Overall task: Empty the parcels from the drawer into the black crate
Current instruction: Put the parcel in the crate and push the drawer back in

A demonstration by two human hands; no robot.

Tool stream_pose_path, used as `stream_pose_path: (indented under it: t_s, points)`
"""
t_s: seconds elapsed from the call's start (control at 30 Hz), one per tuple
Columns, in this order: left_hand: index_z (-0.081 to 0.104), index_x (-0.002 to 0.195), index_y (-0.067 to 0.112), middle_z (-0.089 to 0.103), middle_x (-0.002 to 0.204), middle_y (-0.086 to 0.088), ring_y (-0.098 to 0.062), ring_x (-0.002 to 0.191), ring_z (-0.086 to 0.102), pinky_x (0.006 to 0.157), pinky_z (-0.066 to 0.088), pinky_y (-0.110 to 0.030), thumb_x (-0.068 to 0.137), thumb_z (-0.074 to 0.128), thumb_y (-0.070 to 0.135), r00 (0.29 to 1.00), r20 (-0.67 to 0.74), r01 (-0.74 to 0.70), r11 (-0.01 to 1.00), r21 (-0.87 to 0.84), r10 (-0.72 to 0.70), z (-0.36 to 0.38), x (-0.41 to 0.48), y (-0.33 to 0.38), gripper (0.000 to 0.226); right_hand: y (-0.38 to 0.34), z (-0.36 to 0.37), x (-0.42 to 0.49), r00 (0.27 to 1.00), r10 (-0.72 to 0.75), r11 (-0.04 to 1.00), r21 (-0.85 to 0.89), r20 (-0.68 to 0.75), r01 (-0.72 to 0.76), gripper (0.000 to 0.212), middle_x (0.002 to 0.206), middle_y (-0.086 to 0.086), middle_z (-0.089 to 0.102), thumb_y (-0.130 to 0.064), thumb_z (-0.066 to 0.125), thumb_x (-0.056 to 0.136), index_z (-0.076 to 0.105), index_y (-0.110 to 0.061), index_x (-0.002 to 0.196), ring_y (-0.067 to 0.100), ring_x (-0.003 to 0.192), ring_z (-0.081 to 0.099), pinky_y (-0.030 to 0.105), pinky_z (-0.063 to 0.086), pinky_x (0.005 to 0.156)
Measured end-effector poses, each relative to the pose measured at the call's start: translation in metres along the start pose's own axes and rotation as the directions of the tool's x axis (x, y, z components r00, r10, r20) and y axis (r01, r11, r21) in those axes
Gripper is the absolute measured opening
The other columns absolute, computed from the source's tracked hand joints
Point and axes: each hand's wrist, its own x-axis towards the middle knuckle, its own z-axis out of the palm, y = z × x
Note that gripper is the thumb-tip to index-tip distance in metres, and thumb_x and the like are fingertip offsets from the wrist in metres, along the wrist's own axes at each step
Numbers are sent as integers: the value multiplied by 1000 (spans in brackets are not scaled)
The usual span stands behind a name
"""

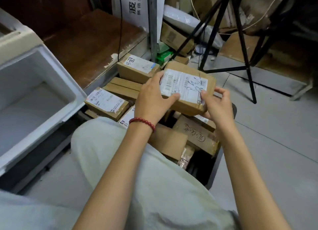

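While the left hand (153, 101), wearing a red bead bracelet (142, 123), and the right hand (217, 107) each clasp one end, the brown cardboard parcel with a white shipping label (187, 89) is held just above the black plastic crate (214, 174) of other boxes; white drawer (43, 46) at left

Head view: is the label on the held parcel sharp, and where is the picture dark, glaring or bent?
In the head view the label on the held parcel is soft, its small print unreadable, with a faint sheen on its film; the upper left corner lies in deep shadow; the rim of the drawer looks slightly bowed by the wide-angle lens.
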Motion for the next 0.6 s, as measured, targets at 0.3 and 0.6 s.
stream_pose_path:
  t_s: [0.3,0.6]
  points:
    - [38,140,23,52,135,1,-19,124,48,98,48,-43,74,78,39,952,300,66,998,4,-64,71,-2,-23,79,48,-33,24,960,236,957,-136,-149,-256,47,112,2,64,-39,61,90,39,-21,127,16,94,65,38,56,76]
    - [32,144,24,51,134,-2,-20,120,50,97,44,-34,79,75,35,895,427,75,988,134,-126,80,0,-38,78,70,-28,32,937,318,884,-313,-143,-347,56,116,9,59,-31,70,86,35,-13,124,21,89,65,30,51,57]
